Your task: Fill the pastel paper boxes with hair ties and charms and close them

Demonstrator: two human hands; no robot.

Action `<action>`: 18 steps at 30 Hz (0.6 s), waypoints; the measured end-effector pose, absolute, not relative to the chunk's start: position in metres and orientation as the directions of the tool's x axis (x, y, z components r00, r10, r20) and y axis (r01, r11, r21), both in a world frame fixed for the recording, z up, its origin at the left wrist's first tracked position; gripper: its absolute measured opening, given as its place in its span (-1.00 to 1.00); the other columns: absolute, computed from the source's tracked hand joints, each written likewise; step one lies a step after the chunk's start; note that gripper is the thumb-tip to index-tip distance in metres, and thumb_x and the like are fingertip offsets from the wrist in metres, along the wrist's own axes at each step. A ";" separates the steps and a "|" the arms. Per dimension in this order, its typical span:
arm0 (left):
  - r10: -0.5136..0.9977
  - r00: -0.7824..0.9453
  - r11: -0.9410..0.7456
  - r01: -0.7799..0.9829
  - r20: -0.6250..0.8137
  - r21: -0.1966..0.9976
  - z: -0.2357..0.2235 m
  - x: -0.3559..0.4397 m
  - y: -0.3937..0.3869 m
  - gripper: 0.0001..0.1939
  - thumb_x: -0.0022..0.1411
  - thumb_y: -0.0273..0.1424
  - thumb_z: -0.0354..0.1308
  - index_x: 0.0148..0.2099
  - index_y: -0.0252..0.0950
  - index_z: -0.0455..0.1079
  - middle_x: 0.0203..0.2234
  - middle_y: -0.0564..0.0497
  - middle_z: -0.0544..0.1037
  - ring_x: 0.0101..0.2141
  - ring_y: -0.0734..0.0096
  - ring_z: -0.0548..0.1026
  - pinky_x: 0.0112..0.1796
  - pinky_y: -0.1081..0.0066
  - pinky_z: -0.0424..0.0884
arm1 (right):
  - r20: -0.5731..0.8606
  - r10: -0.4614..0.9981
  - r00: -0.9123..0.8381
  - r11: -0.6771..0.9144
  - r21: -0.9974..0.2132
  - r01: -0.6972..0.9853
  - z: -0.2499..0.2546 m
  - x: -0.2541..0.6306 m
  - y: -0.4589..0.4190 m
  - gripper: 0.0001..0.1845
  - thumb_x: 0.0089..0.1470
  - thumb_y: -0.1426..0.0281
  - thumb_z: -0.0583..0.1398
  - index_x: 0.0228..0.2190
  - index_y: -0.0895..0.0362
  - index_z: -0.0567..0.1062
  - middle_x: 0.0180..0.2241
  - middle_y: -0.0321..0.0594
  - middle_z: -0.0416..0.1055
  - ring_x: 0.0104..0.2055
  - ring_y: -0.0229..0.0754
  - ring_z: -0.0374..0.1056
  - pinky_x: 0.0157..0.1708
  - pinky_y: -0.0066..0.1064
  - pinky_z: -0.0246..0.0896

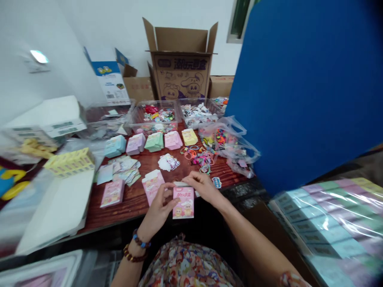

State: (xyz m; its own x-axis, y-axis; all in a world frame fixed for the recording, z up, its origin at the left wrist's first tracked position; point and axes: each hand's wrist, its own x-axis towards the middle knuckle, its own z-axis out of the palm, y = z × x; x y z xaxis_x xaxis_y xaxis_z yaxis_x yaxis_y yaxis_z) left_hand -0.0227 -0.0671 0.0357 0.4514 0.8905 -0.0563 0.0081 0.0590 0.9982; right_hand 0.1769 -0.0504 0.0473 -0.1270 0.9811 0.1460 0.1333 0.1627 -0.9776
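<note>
My left hand (159, 209), with beaded bracelets (136, 248) on its wrist, pinches the side of a pink cartoon-printed packet (183, 203). My right hand (202, 186) rests on the packet's top edge, where a white flap or card (180, 184) shows under my fingers. Another pink packet (152, 184) lies just behind my left hand, and a third (112, 193) lies further left on the dark red wooden table (134, 203). A small blue sticker (217, 182) sits close to my right hand.
Pastel packet stacks, loose cards, coloured rubber bands and plastic bags cover the table. Clear bins of small items stand behind them, with cardboard boxes beyond. A blue board rises at the right, above shrink-wrapped pastel packs. White boxes lie at the left.
</note>
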 end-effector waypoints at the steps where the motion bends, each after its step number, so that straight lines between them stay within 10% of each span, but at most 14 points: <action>1: 0.892 0.449 0.051 0.005 -0.048 0.999 0.036 -0.023 -0.068 -0.61 0.25 -0.27 0.20 0.03 -0.17 0.11 -0.22 0.02 0.53 -0.27 0.38 0.52 -0.22 0.39 0.43 | 0.114 0.980 -0.163 0.134 -0.984 0.118 0.050 0.178 -0.047 -0.64 0.08 0.15 0.24 -0.54 0.18 0.43 -0.57 -0.37 0.32 -0.51 -0.34 0.19 -0.50 -0.51 0.04; 10: 0.872 0.490 0.069 -0.075 -0.024 0.995 0.034 -0.028 -0.067 -0.60 0.25 -0.29 0.20 -0.02 -0.16 0.04 -0.17 -0.01 0.51 -0.25 0.38 0.52 -0.23 0.38 0.42 | -0.163 0.889 -0.427 -0.118 -0.984 0.132 0.066 0.189 -0.036 -0.62 -0.09 0.15 0.34 -0.28 0.16 0.61 -0.46 -0.30 0.50 -0.48 -0.30 0.35 -0.47 -0.48 0.27; 18: 0.856 0.516 0.070 -0.042 -0.038 0.997 0.036 -0.028 -0.066 -0.63 0.27 -0.32 0.17 -0.01 -0.16 0.04 -0.18 0.01 0.50 -0.22 0.40 0.50 -0.21 0.40 0.40 | -0.040 0.910 -0.412 0.075 -0.963 0.259 0.056 0.192 -0.038 -0.70 0.05 0.23 0.26 -0.26 0.15 0.67 -0.39 -0.23 0.61 -0.42 -0.22 0.43 -0.42 -0.45 0.28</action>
